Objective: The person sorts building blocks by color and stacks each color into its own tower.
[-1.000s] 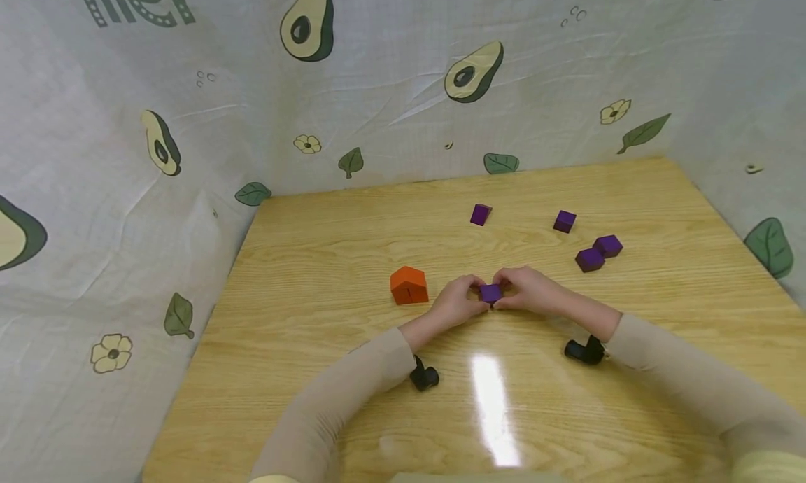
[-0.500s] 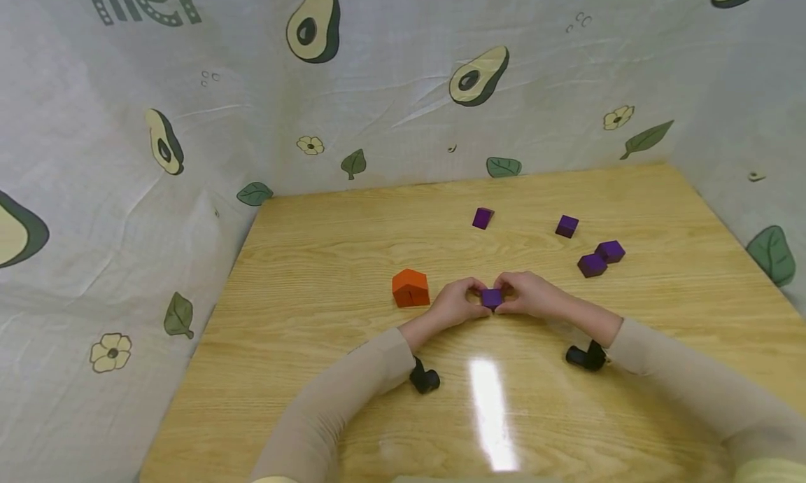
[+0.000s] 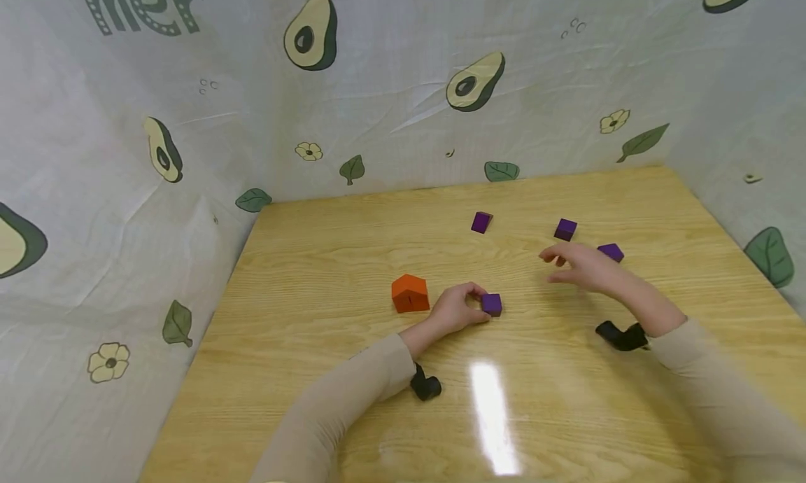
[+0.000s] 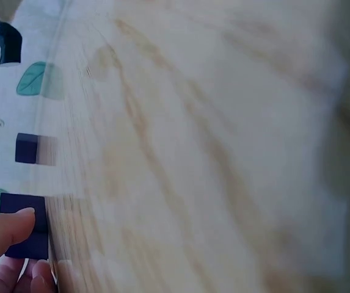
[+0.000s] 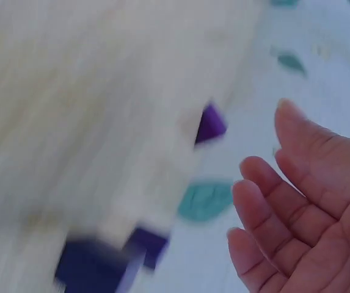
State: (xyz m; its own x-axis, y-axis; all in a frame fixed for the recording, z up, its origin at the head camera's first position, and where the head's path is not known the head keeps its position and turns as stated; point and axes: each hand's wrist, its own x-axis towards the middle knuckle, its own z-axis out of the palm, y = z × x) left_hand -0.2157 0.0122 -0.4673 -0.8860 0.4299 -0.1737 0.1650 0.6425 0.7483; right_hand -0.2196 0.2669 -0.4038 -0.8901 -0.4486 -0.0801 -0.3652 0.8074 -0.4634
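Observation:
My left hand (image 3: 455, 308) pinches a purple block (image 3: 492, 304) on the table, thumb on the near side and fingers behind. In the left wrist view the dark held block (image 4: 31, 245) has a line across it below the thumb. My right hand (image 3: 582, 266) is in the air, fingers loosely bent, with nothing in it. Its palm and separated fingers show in the right wrist view. Just beyond it lies a purple block (image 3: 565, 229), and another purple block (image 3: 611, 252) is partly covered by the hand. Two blurred purple blocks (image 5: 95, 265) (image 5: 147, 245) show at the lower left there.
An orange peaked block (image 3: 410, 294) stands left of my left hand. Farther back sits a purple block (image 3: 481, 222). Black wrist cameras (image 3: 425, 385) hang below both forearms. A printed cloth (image 3: 390, 119) borders the wooden table (image 3: 327, 252) at the back and sides.
My right hand has let go of the purple block and moved right and back, over the right-hand blocks, covering one. The left hand stays at the block with its grip kept.

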